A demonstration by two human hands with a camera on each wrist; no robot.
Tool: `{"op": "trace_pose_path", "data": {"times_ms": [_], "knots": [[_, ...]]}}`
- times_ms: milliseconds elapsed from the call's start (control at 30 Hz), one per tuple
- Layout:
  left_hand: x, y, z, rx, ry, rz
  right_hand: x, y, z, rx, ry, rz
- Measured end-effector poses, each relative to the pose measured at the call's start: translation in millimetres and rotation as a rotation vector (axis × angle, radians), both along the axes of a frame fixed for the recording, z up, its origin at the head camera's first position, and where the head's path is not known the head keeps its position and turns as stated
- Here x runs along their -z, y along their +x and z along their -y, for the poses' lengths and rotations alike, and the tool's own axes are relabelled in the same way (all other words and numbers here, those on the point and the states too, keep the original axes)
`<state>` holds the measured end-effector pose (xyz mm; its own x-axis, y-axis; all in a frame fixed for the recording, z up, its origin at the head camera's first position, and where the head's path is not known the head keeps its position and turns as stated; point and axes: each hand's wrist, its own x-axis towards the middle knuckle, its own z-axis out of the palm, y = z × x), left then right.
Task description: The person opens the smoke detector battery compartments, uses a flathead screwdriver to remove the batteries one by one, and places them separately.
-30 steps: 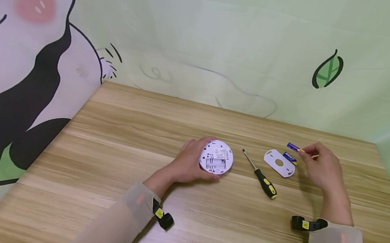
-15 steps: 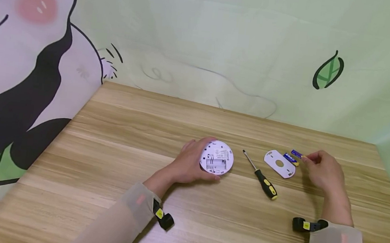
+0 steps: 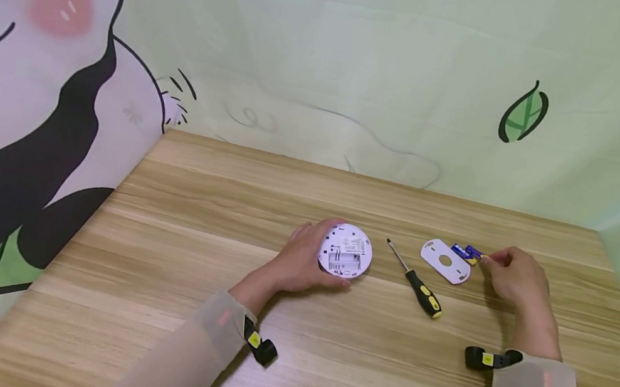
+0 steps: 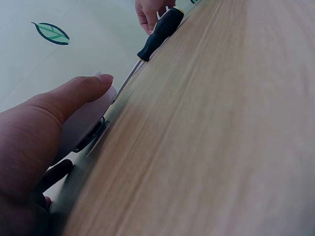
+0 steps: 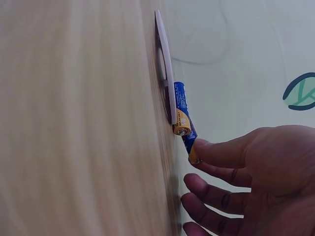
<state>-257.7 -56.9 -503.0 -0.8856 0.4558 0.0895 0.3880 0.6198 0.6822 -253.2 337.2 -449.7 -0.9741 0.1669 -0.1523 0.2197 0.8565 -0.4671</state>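
My left hand grips the rim of a round white device, likely a smoke detector, whose battery compartment faces up with no battery in it. In the left wrist view the thumb lies along its edge. Over on the right, my right hand pinches the end of a blue and yellow battery between thumb and forefinger, the other fingers loosely curled. A second such battery lies right beside it, against the white oval mounting plate.
Between the device and the plate lies a screwdriver with a black and yellow handle, its tip pointing away. The wooden table meets a pale green printed backdrop at the back.
My right hand has lowered the pinched battery toward me, from above the other battery to right beside it. The left hand and the device have stayed put.
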Motion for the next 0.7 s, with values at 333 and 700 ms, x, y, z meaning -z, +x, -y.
{"op": "trace_pose_path", "data": {"times_ms": [333,700], "knots": [[-0.4,-1.0,-0.1,0.001,-0.005,0.001,4.6,-1.5,-3.4,-0.003,0.000,0.007],[-0.3,-0.5,0.3,0.006,-0.005,-0.006,3.2,0.1,-3.0,-0.016,-0.007,0.019]]}}
